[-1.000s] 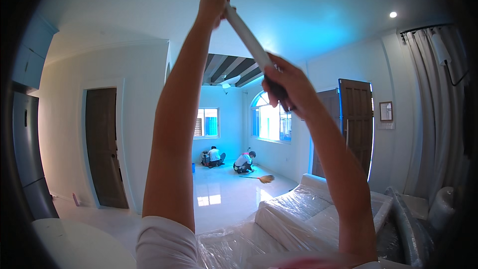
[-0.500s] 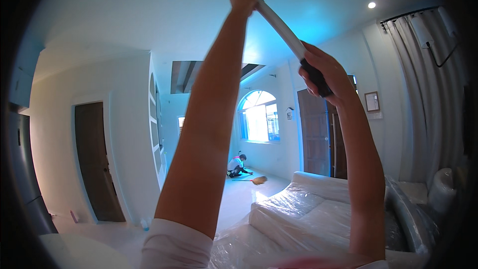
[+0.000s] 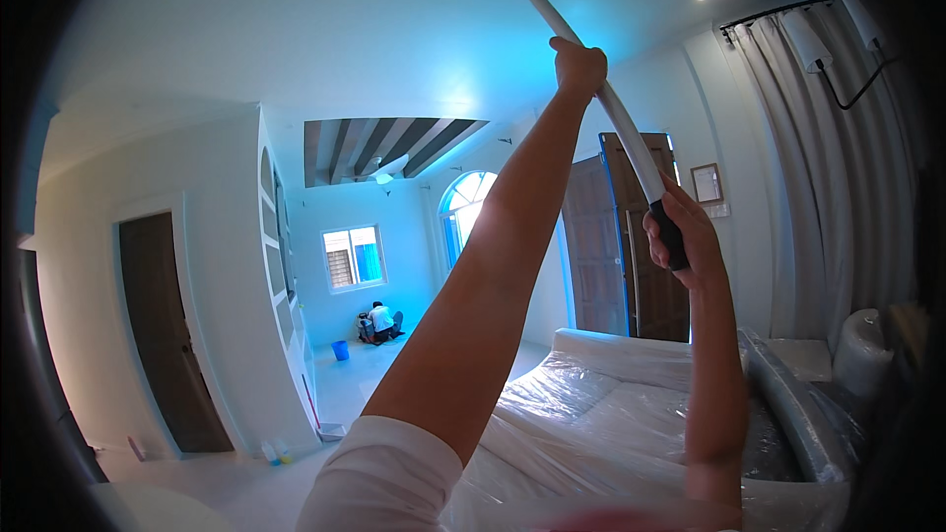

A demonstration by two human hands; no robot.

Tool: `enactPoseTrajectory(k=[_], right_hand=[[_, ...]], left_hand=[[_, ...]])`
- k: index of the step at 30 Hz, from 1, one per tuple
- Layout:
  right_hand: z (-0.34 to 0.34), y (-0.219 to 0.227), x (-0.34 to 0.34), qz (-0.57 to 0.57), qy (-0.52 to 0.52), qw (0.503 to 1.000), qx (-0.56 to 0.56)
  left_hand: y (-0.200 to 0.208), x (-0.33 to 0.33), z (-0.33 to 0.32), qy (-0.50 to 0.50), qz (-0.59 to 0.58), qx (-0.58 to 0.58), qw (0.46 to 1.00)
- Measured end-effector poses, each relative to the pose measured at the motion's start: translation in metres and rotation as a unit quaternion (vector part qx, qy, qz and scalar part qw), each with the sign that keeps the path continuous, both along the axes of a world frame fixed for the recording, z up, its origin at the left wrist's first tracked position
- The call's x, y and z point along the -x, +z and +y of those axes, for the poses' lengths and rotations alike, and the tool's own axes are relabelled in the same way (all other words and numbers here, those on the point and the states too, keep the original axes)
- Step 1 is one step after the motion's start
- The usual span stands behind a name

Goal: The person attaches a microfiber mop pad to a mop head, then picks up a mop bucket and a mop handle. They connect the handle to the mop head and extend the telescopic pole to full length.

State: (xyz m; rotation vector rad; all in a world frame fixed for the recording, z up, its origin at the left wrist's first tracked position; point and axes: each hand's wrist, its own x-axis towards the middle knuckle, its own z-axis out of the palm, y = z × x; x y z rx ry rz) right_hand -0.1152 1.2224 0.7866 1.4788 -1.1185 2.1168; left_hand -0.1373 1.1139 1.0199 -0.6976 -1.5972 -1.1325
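Observation:
Both my arms are raised, gripping a long white pole (image 3: pixel 628 133) with a black grip at its lower end. My left hand (image 3: pixel 579 67) is wrapped round the shaft higher up. Lower down, my right hand (image 3: pixel 688 236) closes round the black grip (image 3: pixel 669 236). The pole slants up and to the left toward the ceiling (image 3: pixel 394 30); its far end runs out of the picture, so what it carries is hidden.
A plastic-wrapped sofa (image 3: pixel 611 394) stands in front of me on the right. Across the room a person (image 3: pixel 379 321) crouches near a blue bucket (image 3: pixel 341 350). Wall lamps (image 3: pixel 808 42) and curtains (image 3: pixel 788 167) are at right, bottles (image 3: pixel 276 453) on the floor at left.
Both hands and the pole have moved right and lower in view, and the pole stands steeper. My view has turned, showing the far window, ceiling fan and bucket; the broom is no longer visible.

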Motion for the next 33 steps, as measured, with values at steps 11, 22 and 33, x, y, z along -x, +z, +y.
enactPoseTrajectory(k=[11, 22, 33], right_hand=[[-0.052, -0.044, -0.004, -0.067, -0.035, 0.996, -0.037], [-0.128, -0.308, -0.059, -0.224, 0.01, 0.962, -0.156], [-0.225, -0.474, -0.167, -0.188, 0.149, 0.791, -0.563]], left_hand=[[-0.051, 0.064, -0.045, -0.098, -0.012, -0.015, 0.995], [-0.144, -0.026, -0.144, -0.302, -0.126, -0.1, 0.939], [-0.185, -0.161, -0.261, 0.002, -0.096, -0.14, 0.985]])
